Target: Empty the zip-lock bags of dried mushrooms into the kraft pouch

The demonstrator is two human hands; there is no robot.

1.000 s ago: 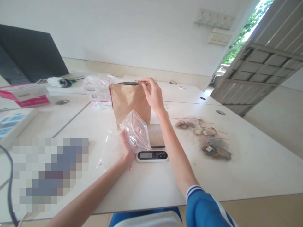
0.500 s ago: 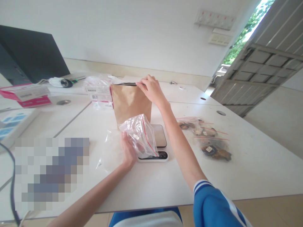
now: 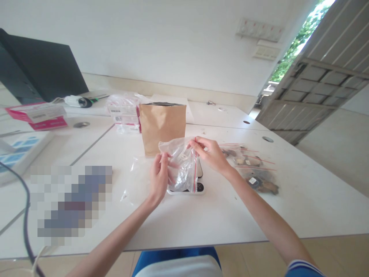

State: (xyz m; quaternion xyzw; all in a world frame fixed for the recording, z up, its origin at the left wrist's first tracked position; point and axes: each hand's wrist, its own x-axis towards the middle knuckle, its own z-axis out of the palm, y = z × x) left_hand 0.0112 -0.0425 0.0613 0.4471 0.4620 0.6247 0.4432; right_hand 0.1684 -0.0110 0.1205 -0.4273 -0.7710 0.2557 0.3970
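A clear zip bag [image 3: 184,169] with a red seal line hangs between my two hands, a small white label on it. My left hand [image 3: 159,175] grips its left side. At the red-lined edge, my right hand [image 3: 209,152] pinches the top corner. The bag looks flat, with no contents that I can make out. Beneath it is a small digital scale [image 3: 200,188], mostly hidden. A brown paper bag [image 3: 163,127] stands upright with its top open just behind. Left of the scale lies another clear plastic bag [image 3: 137,181].
Several filled zip bags [image 3: 262,182] with brown dried pieces lie to the right. Pink-and-white boxes [image 3: 125,118] stand at the back left, near a dark monitor [image 3: 54,69]. A cable [image 3: 25,215] runs along the left. A blurred patch [image 3: 75,204] covers something on the table.
My right hand has left the top of the paper bag and come down to the zip bag's edge. The zip bag is now held by both hands, its red line more upright.
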